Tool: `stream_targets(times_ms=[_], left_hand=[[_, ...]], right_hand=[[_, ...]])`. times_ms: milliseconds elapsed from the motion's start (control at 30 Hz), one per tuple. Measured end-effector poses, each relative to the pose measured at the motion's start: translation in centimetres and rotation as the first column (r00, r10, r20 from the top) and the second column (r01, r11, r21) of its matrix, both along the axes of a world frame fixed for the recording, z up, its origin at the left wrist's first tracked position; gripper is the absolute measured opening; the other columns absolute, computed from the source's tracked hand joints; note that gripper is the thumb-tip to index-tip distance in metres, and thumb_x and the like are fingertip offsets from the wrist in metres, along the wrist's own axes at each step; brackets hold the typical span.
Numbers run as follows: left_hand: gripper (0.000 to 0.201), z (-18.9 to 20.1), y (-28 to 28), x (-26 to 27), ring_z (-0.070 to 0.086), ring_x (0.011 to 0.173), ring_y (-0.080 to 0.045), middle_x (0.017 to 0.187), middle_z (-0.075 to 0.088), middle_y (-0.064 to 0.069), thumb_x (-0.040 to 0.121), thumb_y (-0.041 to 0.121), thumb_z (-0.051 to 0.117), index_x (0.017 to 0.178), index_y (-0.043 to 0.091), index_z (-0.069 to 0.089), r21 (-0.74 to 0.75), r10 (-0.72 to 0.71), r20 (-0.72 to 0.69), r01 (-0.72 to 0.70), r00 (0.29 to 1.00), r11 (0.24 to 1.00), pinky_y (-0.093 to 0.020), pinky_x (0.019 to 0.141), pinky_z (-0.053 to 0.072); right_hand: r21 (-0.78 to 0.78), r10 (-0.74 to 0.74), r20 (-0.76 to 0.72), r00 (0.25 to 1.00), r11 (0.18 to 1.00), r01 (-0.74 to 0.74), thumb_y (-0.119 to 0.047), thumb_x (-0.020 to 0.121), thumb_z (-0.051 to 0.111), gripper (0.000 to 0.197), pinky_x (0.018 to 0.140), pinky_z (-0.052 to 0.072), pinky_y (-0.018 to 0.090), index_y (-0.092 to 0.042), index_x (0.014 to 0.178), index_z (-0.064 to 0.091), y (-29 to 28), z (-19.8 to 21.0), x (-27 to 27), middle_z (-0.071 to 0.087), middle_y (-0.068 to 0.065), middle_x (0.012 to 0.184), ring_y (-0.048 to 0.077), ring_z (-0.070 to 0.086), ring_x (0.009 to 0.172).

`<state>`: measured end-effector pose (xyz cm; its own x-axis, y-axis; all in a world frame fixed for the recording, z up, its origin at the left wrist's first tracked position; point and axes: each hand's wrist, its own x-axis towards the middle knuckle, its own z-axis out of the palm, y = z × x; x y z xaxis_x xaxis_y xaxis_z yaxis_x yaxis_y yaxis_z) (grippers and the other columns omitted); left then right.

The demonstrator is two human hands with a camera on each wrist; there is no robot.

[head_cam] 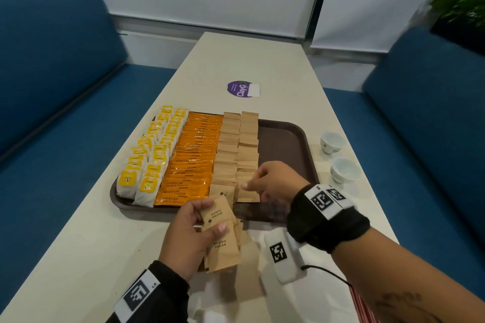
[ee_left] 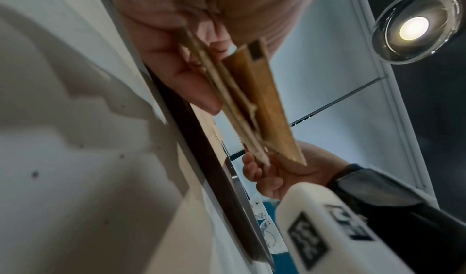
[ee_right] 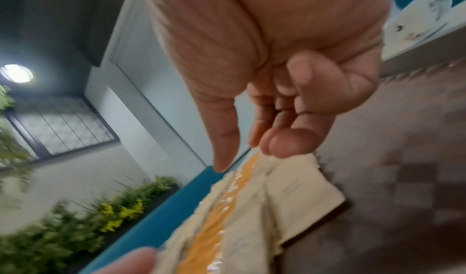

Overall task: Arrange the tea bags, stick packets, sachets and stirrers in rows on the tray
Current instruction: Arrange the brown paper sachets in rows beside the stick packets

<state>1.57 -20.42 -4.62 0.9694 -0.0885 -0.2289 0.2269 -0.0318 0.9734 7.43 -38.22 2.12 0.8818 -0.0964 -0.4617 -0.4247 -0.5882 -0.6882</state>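
Observation:
A brown tray (head_cam: 283, 144) on the white table holds rows of yellow tea bags (head_cam: 149, 155), orange coffee stick packets (head_cam: 194, 155) and two columns of brown sugar sachets (head_cam: 236, 149). My left hand (head_cam: 214, 215) grips a stack of brown sugar sachets (head_cam: 223, 244) over the tray's front edge; the stack (ee_left: 264, 102) shows edge-on in the left wrist view. My right hand (head_cam: 249, 187) is at the near end of the right sachet column, its thumb and forefinger pinching the top edge of the nearest sachet (ee_right: 297, 182), the other fingers curled. The tray's right part is bare.
Two small white cups (head_cam: 332, 141) (head_cam: 343, 170) stand on the table right of the tray. A purple round sticker (head_cam: 240, 89) lies beyond it. Blue sofas (head_cam: 52, 73) flank the table, with a plant (head_cam: 464, 0) at the far right. A red-striped item (head_cam: 359, 304) shows under my right forearm.

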Motion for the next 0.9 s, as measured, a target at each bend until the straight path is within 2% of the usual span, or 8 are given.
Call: stream_targets(times_ms=[100,200,300,433,533,700,833,900], left_hand=[[0.048,0.3,-0.6,-0.4,0.065,0.092,-0.027,0.101,0.068,-0.004,0.072,-0.004,0.073,0.103,0.027,0.052,-0.003,-0.018,0.001,0.018,1.0,1.0,-0.047,0.08,0.055],[0.054,0.7,-1.0,-0.8,0.066,0.092,-0.03,0.1,0.069,-0.004,0.071,-0.006,0.074,0.106,0.028,0.05,-0.015,-0.041,0.011,0.041,0.999,0.999,-0.048,0.08,0.055],[0.058,0.9,-1.0,-1.1,0.067,0.088,-0.028,0.096,0.068,-0.006,0.07,-0.005,0.075,0.108,0.03,0.049,-0.011,-0.046,0.016,0.046,0.999,0.999,-0.044,0.076,0.055],[0.058,0.6,-0.6,-1.3,0.067,0.087,-0.027,0.093,0.068,-0.009,0.07,-0.001,0.076,0.106,0.035,0.048,0.023,-0.032,0.016,0.032,0.999,0.999,-0.045,0.078,0.055],[0.054,0.5,-0.4,-1.5,0.067,0.089,-0.028,0.095,0.066,-0.009,0.073,0.001,0.075,0.105,0.035,0.049,0.034,-0.033,0.008,0.033,0.999,0.999,-0.044,0.079,0.054],[0.047,0.4,0.2,-1.5,0.065,0.091,-0.028,0.099,0.064,-0.008,0.076,0.0,0.071,0.107,0.03,0.053,0.023,-0.043,-0.023,0.044,0.999,0.999,-0.045,0.079,0.055],[0.044,0.5,0.6,-1.2,0.066,0.09,-0.023,0.102,0.063,-0.006,0.077,0.001,0.07,0.106,0.03,0.053,0.026,-0.042,-0.02,0.043,0.999,0.999,-0.032,0.068,0.054],[0.043,0.5,0.8,-1.0,0.066,0.089,-0.022,0.102,0.064,-0.006,0.078,0.001,0.07,0.105,0.03,0.053,0.02,-0.04,-0.024,0.04,0.999,0.999,-0.03,0.066,0.053]], right_hand=[[0.107,0.1,-0.033,0.994,0.99,-0.096,-0.035,0.079,0.073,0.027,0.06,0.046,0.02,-0.012,0.088,0.063,0.8,0.8,-2.7,0.064,-0.001,0.076,0.008,0.055,0.062],[0.125,0.155,-0.022,0.988,0.981,-0.152,-0.025,0.079,0.075,0.02,0.039,0.035,0.01,-0.013,0.074,0.06,1.4,0.2,-4.3,0.056,-0.007,0.06,-0.004,0.048,0.039],[0.255,0.083,-0.01,0.996,0.964,-0.078,-0.016,0.081,0.072,0.026,0.04,0.033,0.014,-0.018,0.065,0.052,1.4,-0.7,-5.3,0.054,-0.008,0.059,0.001,0.047,0.045],[0.421,-0.141,-0.001,0.99,0.898,0.129,-0.019,0.092,0.06,0.007,0.045,0.042,0.021,-0.014,0.088,0.055,0.9,-0.8,-5.5,0.067,0.003,0.087,0.013,0.061,0.064],[0.527,-0.23,-0.056,0.972,0.82,0.224,-0.017,0.097,0.049,0.013,0.048,0.048,0.028,-0.012,0.109,0.049,0.0,0.0,-5.2,0.068,0.01,0.103,0.022,0.068,0.073],[0.214,-0.137,0.041,0.99,0.969,0.125,-0.002,0.085,0.06,0.011,0.047,0.043,0.019,-0.012,0.087,0.057,-1.8,1.0,-3.6,0.066,0.008,0.096,0.013,0.059,0.064],[0.032,-0.076,0.063,0.995,0.997,0.074,-0.016,0.09,0.06,0.009,0.076,0.055,0.027,-0.016,0.082,0.064,-2.3,1.4,-1.6,0.068,0.003,0.094,0.016,0.063,0.087],[-0.057,-0.005,0.027,1.0,0.998,0.006,-0.025,0.093,0.057,0.012,0.07,0.052,0.025,-0.017,0.089,0.064,-2.3,1.2,-0.6,0.068,0.002,0.093,0.015,0.061,0.078]])
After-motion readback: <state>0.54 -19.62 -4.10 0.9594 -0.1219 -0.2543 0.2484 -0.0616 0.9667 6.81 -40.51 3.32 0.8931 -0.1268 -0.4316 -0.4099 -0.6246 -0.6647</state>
